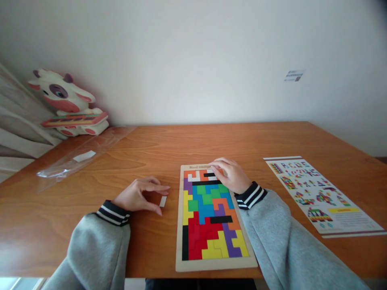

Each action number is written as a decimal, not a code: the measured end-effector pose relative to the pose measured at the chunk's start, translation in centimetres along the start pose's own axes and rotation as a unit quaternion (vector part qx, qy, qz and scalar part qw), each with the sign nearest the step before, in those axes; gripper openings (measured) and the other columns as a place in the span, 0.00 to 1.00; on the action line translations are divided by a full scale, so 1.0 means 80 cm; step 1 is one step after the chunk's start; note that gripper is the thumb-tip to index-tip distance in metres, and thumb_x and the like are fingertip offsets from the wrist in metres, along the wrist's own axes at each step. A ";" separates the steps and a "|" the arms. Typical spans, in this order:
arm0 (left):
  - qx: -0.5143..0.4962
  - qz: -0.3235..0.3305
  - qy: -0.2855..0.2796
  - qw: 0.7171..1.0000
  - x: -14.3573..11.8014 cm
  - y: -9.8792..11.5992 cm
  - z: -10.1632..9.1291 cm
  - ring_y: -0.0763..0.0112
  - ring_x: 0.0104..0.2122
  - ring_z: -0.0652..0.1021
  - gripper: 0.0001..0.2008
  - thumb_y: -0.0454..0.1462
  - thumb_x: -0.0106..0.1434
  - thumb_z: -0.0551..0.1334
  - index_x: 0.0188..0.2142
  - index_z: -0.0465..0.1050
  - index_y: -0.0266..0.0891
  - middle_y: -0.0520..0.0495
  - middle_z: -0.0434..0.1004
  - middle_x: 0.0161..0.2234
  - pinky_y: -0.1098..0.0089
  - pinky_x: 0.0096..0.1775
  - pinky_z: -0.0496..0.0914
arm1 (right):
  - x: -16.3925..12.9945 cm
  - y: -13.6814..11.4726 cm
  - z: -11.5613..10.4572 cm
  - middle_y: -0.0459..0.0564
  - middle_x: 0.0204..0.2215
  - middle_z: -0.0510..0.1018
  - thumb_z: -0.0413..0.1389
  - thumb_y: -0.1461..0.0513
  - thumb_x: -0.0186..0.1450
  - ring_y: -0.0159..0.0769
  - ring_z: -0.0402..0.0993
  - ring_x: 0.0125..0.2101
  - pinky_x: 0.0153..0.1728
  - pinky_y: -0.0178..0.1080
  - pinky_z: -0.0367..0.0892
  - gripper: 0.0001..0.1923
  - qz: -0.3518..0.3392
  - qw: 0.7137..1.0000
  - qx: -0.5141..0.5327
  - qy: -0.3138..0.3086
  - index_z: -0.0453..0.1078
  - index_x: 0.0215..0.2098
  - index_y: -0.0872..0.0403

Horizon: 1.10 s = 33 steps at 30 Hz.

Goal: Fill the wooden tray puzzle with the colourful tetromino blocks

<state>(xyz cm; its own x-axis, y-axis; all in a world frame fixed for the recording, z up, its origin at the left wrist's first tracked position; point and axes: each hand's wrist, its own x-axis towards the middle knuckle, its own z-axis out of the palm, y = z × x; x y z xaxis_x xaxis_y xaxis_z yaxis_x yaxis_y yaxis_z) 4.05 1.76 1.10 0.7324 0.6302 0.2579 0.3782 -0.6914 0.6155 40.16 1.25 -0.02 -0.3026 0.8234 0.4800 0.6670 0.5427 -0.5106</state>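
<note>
A wooden puzzle board [211, 264] lies on the table in front of me, filled with coloured block pieces. My right hand [231, 175] rests on the board's far end, fingertips on the white and black pieces near the top edge. My left hand [139, 195] sits on the table left of the board, thumb and fingers pinching a small white piece [163, 201] that stands on the wood. Both arms wear grey sleeves with striped cuffs.
A printed pattern sheet [320, 195] lies to the right of the board. A clear plastic bag [81, 157] lies at the far left. A plush cow [66, 102] holding another puzzle box sits in the back left corner by the wall.
</note>
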 end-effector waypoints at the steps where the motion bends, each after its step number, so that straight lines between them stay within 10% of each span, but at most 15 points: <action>1: 0.004 0.003 0.007 1.000 -0.002 -0.001 0.002 0.65 0.39 0.82 0.27 0.46 0.50 0.76 0.50 0.79 0.47 0.46 0.85 0.37 0.67 0.43 0.78 | 0.000 0.001 0.001 0.52 0.41 0.82 0.51 0.56 0.71 0.42 0.78 0.42 0.49 0.47 0.71 0.13 0.009 1.000 0.010 0.010 0.77 0.44 0.49; 9: 0.000 -0.044 0.069 0.997 0.006 -0.001 0.017 0.64 0.42 0.83 0.19 0.45 0.58 0.72 0.47 0.80 0.43 0.45 0.84 0.42 0.63 0.48 0.79 | 0.001 0.034 0.021 0.54 0.36 0.82 0.52 0.50 0.68 0.41 0.78 0.34 0.39 0.45 0.73 0.17 0.177 0.963 0.129 0.156 0.76 0.41 0.53; 15: 0.017 -0.105 0.192 0.976 0.074 0.015 0.063 0.63 0.43 0.82 0.17 0.49 0.61 0.68 0.44 0.80 0.42 0.46 0.84 0.43 0.62 0.48 0.78 | 0.002 0.042 0.026 0.54 0.35 0.83 0.54 0.49 0.66 0.41 0.78 0.33 0.36 0.44 0.73 0.18 0.199 0.952 0.163 0.164 0.76 0.40 0.53; 21: 0.092 0.001 0.148 0.985 0.125 0.023 0.093 0.64 0.41 0.80 0.10 0.44 0.66 0.65 0.42 0.82 0.44 0.47 0.84 0.41 0.62 0.46 0.77 | 0.000 0.042 0.021 0.55 0.38 0.82 0.54 0.49 0.66 0.42 0.78 0.36 0.39 0.46 0.73 0.17 0.203 0.943 0.193 0.179 0.74 0.41 0.53; 33: 0.260 0.121 0.066 0.956 0.109 0.034 0.079 0.62 0.45 0.79 0.13 0.40 0.72 0.57 0.51 0.78 0.43 0.46 0.84 0.45 0.60 0.46 0.73 | -0.004 0.032 0.009 0.53 0.36 0.80 0.53 0.50 0.67 0.37 0.74 0.30 0.31 0.41 0.70 0.18 0.192 0.959 0.162 0.129 0.74 0.44 0.53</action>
<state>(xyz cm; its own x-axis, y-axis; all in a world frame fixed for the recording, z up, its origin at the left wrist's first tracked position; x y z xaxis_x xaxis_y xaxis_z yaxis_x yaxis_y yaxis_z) 15.09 3.11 0.31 0.7689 0.4449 0.4592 0.4623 -0.8830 0.0814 41.48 2.45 -1.97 0.1287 0.9272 0.3518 0.4362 0.2656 -0.8597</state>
